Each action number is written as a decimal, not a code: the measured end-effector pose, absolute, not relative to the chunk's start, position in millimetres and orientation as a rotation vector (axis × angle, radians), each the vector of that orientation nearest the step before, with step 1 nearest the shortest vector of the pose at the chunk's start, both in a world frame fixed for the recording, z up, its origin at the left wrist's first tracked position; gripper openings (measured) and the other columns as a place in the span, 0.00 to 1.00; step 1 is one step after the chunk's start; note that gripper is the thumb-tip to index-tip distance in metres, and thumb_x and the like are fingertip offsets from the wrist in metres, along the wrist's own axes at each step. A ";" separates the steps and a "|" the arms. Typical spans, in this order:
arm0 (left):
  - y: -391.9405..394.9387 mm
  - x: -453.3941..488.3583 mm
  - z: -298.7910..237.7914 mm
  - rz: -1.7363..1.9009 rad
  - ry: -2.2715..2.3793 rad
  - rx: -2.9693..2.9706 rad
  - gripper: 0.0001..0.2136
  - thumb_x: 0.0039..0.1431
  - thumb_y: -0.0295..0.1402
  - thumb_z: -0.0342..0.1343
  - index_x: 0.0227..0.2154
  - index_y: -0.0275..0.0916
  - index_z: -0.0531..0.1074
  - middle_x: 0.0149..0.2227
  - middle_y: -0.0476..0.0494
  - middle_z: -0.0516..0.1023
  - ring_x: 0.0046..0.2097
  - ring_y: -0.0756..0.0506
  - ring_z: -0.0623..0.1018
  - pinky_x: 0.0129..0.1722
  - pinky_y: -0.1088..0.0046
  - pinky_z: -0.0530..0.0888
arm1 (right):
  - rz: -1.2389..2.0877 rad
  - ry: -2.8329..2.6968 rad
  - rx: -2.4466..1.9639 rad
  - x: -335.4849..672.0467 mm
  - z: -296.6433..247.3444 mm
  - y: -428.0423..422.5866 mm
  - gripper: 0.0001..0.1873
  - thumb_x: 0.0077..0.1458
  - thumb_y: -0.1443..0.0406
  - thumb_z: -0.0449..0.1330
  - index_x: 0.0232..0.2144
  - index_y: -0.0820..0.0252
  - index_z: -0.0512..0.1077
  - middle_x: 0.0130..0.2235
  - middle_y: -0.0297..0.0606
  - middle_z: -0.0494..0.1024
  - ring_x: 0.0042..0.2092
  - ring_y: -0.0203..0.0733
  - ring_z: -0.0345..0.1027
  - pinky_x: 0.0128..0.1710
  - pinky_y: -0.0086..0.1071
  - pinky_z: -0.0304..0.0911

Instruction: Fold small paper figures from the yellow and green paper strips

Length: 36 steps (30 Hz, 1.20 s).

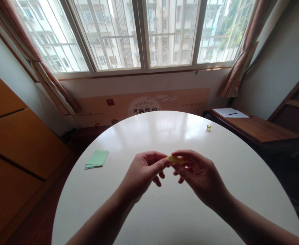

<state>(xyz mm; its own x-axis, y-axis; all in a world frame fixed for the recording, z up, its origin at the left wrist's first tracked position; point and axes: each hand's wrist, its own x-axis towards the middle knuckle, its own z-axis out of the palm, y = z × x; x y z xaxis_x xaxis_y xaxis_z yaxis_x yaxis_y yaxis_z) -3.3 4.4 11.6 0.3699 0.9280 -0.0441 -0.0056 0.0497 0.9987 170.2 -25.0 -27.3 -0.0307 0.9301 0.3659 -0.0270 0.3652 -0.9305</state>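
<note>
Jointly pinched yellow paper [173,159], left hand [143,172], right hand [203,172], “ZANKEE” panel [143,102]

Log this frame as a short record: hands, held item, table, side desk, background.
Hands: left hand and right hand, both gripping
Held item: yellow paper, folded, partly hidden by fingers
Table: white table; green sheets at left, small yellow figure at far right
Side desk: pen on white paper
Background: barred window, curtains

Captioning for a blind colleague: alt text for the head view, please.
A person's left hand and right hand pinch a small yellow piece above a round white table. Green sheets lie on its left, a tiny yellow object on its far right.
</note>
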 end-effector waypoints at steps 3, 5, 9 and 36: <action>4.1 -2.2 10.2 0.923 0.943 1.274 0.10 0.53 0.37 0.67 0.31 0.34 0.81 0.27 0.44 0.78 0.24 0.52 0.72 0.17 0.83 0.69 | 1.000 -1.319 -0.878 171.2 -25.4 -24.1 0.16 0.56 0.61 0.67 0.47 0.53 0.73 0.35 0.36 0.80 0.31 0.41 0.76 0.22 0.29 0.73; 3.4 -1.0 8.6 0.935 0.934 1.232 0.10 0.53 0.37 0.67 0.32 0.34 0.81 0.27 0.44 0.78 0.25 0.52 0.72 0.18 0.83 0.69 | 1.072 -1.259 -0.867 172.1 -24.0 -23.1 0.21 0.55 0.60 0.68 0.51 0.53 0.71 0.35 0.37 0.80 0.31 0.41 0.76 0.22 0.30 0.73; 1.9 2.1 5.9 0.959 0.925 1.152 0.11 0.52 0.38 0.68 0.33 0.33 0.81 0.23 0.45 0.76 0.24 0.52 0.72 0.18 0.83 0.69 | 1.233 -1.162 -0.865 172.9 -24.4 -20.1 0.19 0.53 0.59 0.70 0.46 0.58 0.75 0.31 0.37 0.79 0.31 0.41 0.73 0.21 0.29 0.73; -2.9 2.6 5.1 0.933 1.189 1.681 0.13 0.57 0.41 0.61 0.31 0.35 0.81 0.24 0.42 0.78 0.25 0.47 0.75 0.21 0.76 0.69 | 1.120 -1.225 -0.943 168.8 -29.3 -19.2 0.16 0.58 0.54 0.64 0.30 0.61 0.76 0.23 0.33 0.72 0.24 0.35 0.66 0.15 0.24 0.64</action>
